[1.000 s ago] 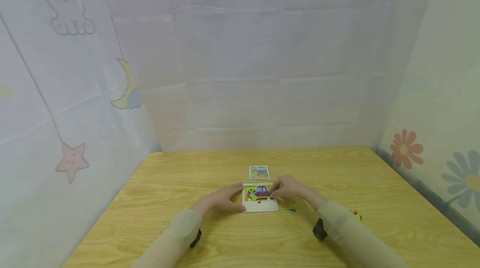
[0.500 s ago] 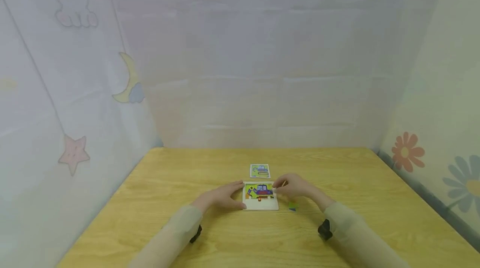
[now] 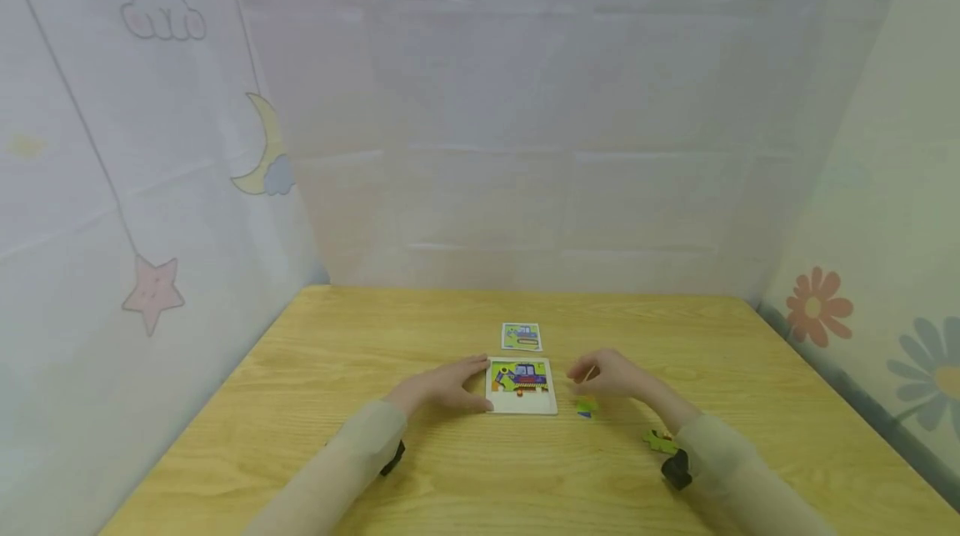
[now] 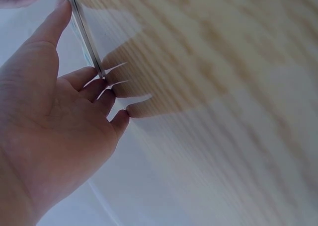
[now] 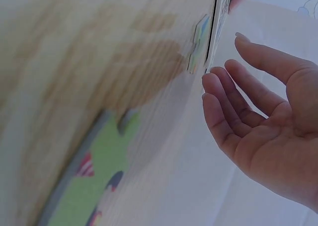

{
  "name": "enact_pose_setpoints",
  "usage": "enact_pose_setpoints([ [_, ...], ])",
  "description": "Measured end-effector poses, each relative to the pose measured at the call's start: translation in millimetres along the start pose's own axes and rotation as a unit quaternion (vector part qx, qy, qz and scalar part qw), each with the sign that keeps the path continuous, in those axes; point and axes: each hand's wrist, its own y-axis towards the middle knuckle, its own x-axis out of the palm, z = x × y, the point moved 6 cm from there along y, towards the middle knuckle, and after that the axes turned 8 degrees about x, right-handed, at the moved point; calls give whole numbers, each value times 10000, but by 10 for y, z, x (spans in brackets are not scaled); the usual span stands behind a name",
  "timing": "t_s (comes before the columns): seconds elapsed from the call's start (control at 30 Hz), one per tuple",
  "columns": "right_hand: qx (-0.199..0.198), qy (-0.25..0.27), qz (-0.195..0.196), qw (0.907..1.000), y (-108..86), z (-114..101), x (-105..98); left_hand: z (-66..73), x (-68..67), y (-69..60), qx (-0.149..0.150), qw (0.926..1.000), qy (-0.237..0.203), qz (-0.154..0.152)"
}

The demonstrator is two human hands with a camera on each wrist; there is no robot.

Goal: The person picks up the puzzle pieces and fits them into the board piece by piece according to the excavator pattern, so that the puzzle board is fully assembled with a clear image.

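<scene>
"Where's the puzzle board (image 3: pixel 522 404)?"
"Beside the left hand (image 3: pixel 447 386), spread against its edge; the right hand (image 3: pixel 611 373), loosely curved and empty, is apart from it."
"Anything obscured?"
"The green piece (image 3: pixel 657 441) near the right sleeve (image 3: pixel 731 461), cut off in the right wrist view. Wood-grain counter (image 3: pixel 480 478) beneath both, creased cloth (image 3: pixel 480 211) beyond."

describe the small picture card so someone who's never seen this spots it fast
On the wooden table, look for the white-framed board that the left hand touches. The picture card lies beyond the board's far edge. It is smaller, and its picture nearly fills it, while the board has a blank white band along its near side.
</scene>
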Motion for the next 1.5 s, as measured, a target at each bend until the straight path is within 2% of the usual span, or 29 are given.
enact_pose_setpoints([
  [0.37, 174, 59, -116, 9998, -133, 13, 9, -46, -2, 8, -45, 10000, 34, -35],
  [0.57, 245, -9, -106, 9996, -168, 70, 38, -21, -8, -11, -37, 10000, 46, -54],
  [1.0, 686, -53, -93, 9976, -231, 139, 59, 24, -26, -21, 8, 9999, 92, -129],
  [1.33, 629, -126, 24, 9979, -236, 96, 71, 14, -37, -54, -52, 9999, 34, -87],
  [1.5, 430, -122, -14, 9990, -236, 75, 75, 3, -34, -53, -74, 9999, 70, -64],
])
